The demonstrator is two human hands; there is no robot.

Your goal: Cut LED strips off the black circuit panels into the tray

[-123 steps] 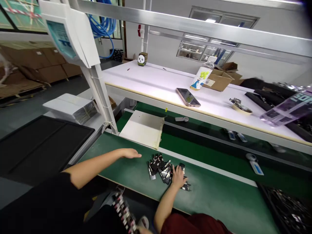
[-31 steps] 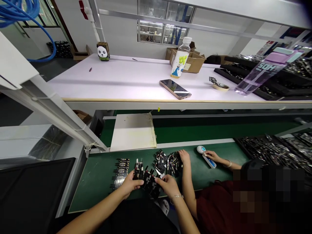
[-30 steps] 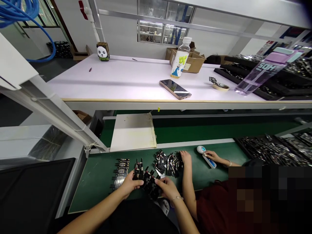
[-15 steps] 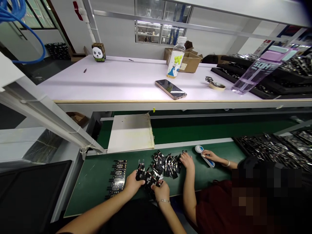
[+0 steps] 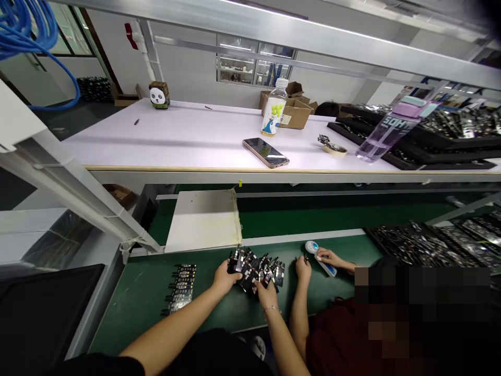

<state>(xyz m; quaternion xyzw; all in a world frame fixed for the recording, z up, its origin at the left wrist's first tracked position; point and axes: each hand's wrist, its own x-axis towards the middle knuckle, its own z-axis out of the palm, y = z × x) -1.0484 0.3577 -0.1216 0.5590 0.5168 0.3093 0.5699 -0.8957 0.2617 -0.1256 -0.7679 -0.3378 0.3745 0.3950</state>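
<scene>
A heap of small black electronic parts with shiny pieces and prongs lies on the green work surface. My left hand is closed on some of these parts at the heap's left side. My right hand grips the near edge of the heap, thumb on top; its fingertips are partly hidden. Further left, a neat column of similar black parts lies side by side.
At right, a co-worker's hand pinches a small dark part beside a white-and-blue handheld tool. Black trays of parts stand further right. The raised shelf carries a phone and bottles. A slanted post stands left.
My left hand has brought its parts rightward against the heap, and both hands have moved slightly away from me. The co-worker's near hand has drawn off the heap toward the tool.
</scene>
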